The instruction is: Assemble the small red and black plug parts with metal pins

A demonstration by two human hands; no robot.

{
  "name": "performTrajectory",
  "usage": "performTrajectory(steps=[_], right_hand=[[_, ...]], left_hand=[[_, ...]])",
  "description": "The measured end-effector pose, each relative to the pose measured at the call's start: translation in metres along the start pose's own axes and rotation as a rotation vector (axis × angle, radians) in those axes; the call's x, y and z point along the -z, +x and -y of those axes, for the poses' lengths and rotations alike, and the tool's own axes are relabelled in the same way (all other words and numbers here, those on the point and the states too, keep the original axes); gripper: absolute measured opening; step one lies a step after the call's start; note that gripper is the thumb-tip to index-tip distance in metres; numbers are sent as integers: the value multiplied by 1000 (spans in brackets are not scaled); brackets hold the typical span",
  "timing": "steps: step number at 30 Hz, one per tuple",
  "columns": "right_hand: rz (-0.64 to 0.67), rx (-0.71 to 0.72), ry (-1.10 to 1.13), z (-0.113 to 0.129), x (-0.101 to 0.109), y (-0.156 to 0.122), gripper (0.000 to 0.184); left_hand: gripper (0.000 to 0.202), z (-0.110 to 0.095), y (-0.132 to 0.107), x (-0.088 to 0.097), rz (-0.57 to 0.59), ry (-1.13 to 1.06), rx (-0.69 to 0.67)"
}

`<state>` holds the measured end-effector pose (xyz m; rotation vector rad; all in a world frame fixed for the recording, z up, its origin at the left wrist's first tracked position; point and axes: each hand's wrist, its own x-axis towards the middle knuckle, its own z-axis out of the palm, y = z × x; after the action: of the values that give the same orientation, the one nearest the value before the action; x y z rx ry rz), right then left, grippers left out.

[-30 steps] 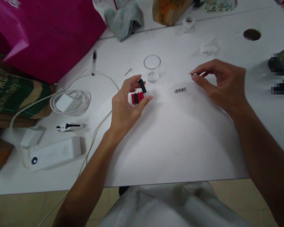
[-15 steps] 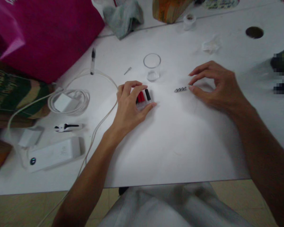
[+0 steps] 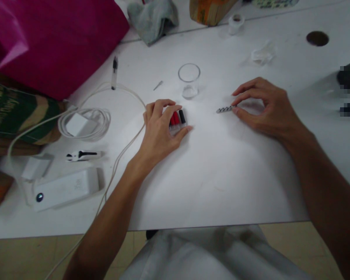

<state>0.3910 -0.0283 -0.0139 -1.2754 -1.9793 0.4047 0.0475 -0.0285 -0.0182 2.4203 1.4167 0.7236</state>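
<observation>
My left hand [image 3: 159, 128] rests on the white table [image 3: 210, 171] with its fingers curled round a small row of red and black caps [image 3: 177, 118], holding them against the surface. My right hand [image 3: 265, 107] lies to the right, thumb and forefinger pinched at the right end of a short row of small grey metal pieces [image 3: 224, 110]. An empty clear glass cup [image 3: 189, 80] stands just behind and between the two hands.
A magenta bag [image 3: 58, 42] fills the back left. White cables and a charger [image 3: 83, 124], a white power strip [image 3: 65, 189] and a small black-and-white tool [image 3: 83, 155] lie left. A pen [image 3: 114, 72], grey cloth [image 3: 153, 19], crumpled tissue [image 3: 261, 55] and a table hole [image 3: 317, 38] sit behind.
My left hand lowered the red and black caps from above the table onto its surface. My right hand came down and left to the row of grey metal pieces.
</observation>
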Motion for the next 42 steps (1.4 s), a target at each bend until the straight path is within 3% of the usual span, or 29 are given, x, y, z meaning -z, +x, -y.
performTrajectory(steps=[12, 42], right_hand=[[-15, 27, -8, -4, -3, 0, 17], [3, 14, 7, -1, -1, 1, 15]], left_hand=[[60, 2, 1, 2, 20, 35, 0], [57, 1, 1, 4, 44, 23, 27]])
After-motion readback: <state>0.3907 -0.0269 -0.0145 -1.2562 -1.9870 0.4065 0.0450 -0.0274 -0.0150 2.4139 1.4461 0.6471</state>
